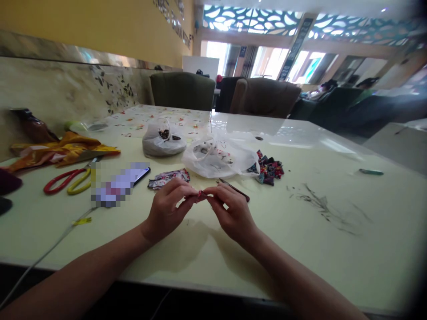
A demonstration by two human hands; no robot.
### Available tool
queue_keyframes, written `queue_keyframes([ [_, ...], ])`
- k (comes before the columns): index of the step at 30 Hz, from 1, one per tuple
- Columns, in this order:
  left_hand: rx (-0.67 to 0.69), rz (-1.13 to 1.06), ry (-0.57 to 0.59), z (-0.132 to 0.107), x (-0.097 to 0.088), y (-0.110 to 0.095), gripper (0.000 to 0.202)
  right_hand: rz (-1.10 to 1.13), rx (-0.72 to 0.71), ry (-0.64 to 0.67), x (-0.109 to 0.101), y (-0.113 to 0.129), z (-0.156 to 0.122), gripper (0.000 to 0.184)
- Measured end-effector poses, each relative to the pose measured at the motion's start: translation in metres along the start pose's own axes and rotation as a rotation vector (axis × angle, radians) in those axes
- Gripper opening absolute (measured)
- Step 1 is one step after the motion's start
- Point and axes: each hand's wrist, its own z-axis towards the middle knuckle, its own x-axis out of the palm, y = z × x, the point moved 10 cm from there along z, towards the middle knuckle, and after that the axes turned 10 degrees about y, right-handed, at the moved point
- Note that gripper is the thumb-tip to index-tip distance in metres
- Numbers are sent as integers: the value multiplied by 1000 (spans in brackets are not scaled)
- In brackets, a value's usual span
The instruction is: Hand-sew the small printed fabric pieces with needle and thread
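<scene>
Over the near part of the table, my left hand point(168, 206) and my right hand point(233, 213) pinch a small reddish patterned piece of fabric point(200, 195) between them. Fingertips cover most of it. Behind my left hand lies a folded stack of printed fabric point(168, 178). Just past my right hand rests a dark-handled tool, perhaps thread snips point(236, 190). Farther right sits a pile of small dark, colourful cloth pieces point(269, 168), partly against a white plastic bag point(218, 162).
Another plastic bag point(163, 140) holds dark bits. To the left are red-and-yellow-handled scissors point(65, 180), a phone point(122, 184) on a cable, and orange cloth point(66, 149). Loose threads point(320, 202) and a green pen-like object point(371, 172) lie right. Chairs point(183, 91) stand beyond the table.
</scene>
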Motion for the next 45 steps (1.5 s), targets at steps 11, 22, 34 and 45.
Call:
queue_keyframes([
  [11,-50,-61,-31,-2,-10,-4,27,-57,-92,-60,-5,19,-4,23],
  [22,32,-16,-27,-4,-12,-11,29,-279,-233,-67,1,40,-12,32],
  [34,-93,-175,-8,-2,-10,-3,20,-296,-215,-75,-1,42,-10,27],
  [45,-406,-374,14,-11,4,26,19,-297,-217,-69,1,42,-9,26],
])
